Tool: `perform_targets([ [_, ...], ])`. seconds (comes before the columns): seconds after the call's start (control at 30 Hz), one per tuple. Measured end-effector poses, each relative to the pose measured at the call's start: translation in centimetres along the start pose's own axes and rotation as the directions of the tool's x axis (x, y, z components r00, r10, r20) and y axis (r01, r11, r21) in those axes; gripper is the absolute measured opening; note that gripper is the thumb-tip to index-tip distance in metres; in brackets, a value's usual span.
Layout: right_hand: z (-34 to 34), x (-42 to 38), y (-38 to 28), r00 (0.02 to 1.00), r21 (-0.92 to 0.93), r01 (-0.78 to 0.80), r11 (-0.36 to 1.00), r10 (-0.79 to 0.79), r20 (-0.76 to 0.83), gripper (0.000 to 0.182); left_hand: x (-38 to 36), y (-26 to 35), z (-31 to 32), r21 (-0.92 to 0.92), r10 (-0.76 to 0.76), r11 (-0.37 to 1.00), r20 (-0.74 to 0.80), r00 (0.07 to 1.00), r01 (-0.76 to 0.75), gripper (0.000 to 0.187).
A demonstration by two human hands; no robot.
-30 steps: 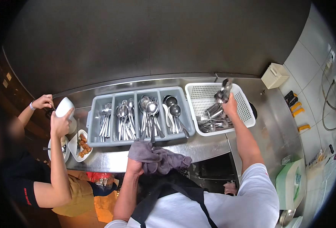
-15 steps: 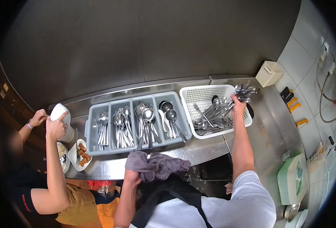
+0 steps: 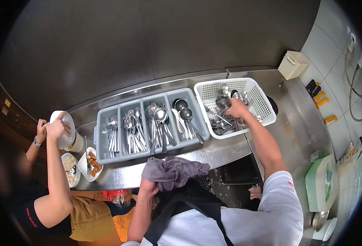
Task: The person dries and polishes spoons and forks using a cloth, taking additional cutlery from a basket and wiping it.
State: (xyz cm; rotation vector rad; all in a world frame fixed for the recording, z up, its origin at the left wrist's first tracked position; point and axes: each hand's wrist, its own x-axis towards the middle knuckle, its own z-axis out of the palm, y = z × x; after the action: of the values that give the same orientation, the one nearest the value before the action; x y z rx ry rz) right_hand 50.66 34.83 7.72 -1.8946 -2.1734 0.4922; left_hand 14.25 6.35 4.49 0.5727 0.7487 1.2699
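My right hand (image 3: pixel 238 109) is closed around a bunch of spoons (image 3: pixel 223 97), their bowls blurred, over the left half of a white perforated basket (image 3: pixel 265 107). Loose cutlery (image 3: pixel 222 126) lies in a heap beneath it. In front of my body, my left hand (image 3: pixel 149 187) grips a crumpled purple-grey cloth (image 3: pixel 176 172). Left of the basket stands a grey cutlery tray (image 3: pixel 144 156) with separate compartments. Forks (image 3: pixel 113 137) fill the leftmost one, spoons (image 3: pixel 132 127) the second, larger spoons (image 3: pixel 160 115) the third, and ladles (image 3: pixel 186 115) the rightmost.
At the left, another person's hands (image 3: pixel 58 126) hold a white container (image 3: pixel 67 123). Near them are a rice bowl (image 3: pixel 75 182) and a dish of food (image 3: pixel 101 167). A cream box (image 3: pixel 292 65) stands at the back right; a green-and-white container (image 3: pixel 317 180) sits at the right edge.
My right hand has swung left and lower with the spoons, from the basket's right side to its left half. The cloth stays in my left hand. The other person's white container has tipped.
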Motion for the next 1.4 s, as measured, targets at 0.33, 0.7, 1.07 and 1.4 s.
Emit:
perform_targets([
  [0.33,7.3,2.2,-0.1,0.999,-0.243,0.029,0.969,-0.022,0.034,0.031,-1.6,-0.2,-0.7,-0.197,0.049,0.979,-0.052,0.997,-0.059,0.020],
  [0.7,-0.9,1.9,2.5,0.893,0.464,0.098,0.881,0.128,-0.431,0.036,-0.9,0.5,-0.2,-0.087,0.080,0.992,-0.076,0.994,-0.086,0.011],
  [1.07,-1.0,-0.8,2.2,0.770,0.856,0.248,0.454,0.444,-0.459,0.021,-1.2,-4.0,-3.7,-0.447,-0.154,0.862,0.223,0.963,0.241,0.044],
  [1.4,-4.6,-14.8,-8.4,0.981,0.997,0.015,0.071,0.192,-0.028,0.036,5.3,2.4,12.6,0.899,-0.131,0.377,0.288,0.948,-0.221,0.057],
])
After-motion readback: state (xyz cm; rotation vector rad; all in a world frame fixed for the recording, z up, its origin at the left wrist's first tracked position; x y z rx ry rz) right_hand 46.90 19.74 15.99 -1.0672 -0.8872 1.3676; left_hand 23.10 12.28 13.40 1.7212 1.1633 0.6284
